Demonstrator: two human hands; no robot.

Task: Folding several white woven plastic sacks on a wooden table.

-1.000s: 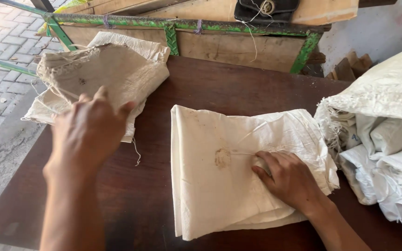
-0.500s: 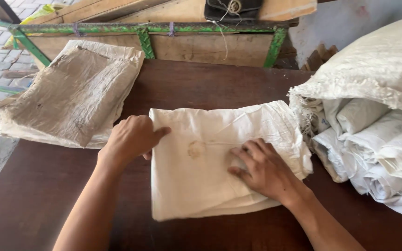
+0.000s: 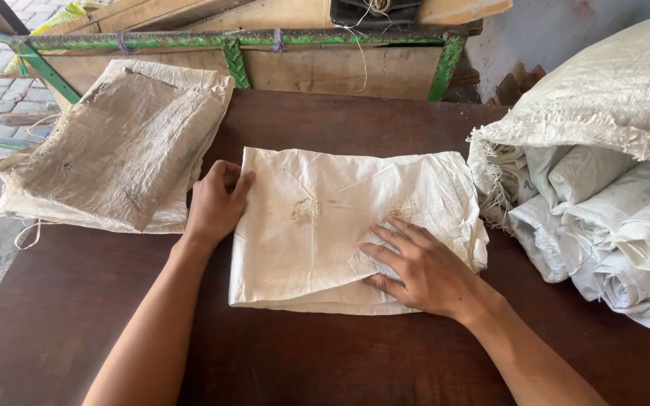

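A folded white woven sack (image 3: 325, 218) with a brown stain lies in the middle of the dark wooden table (image 3: 302, 353). My left hand (image 3: 216, 203) grips the sack's left edge, fingers curled over it. My right hand (image 3: 415, 263) lies flat on the sack's lower right part, fingers spread, pressing it down.
A stack of dirty folded sacks (image 3: 114, 146) lies at the table's left. A pile of rolled and folded white sacks (image 3: 603, 188) fills the right side. Behind the table stands a wooden cart with a green frame (image 3: 265, 45). Paving shows at far left.
My left hand came from above the dirty stack over to the white sack's left edge and took hold of it. My right hand stayed pressed on the sack.
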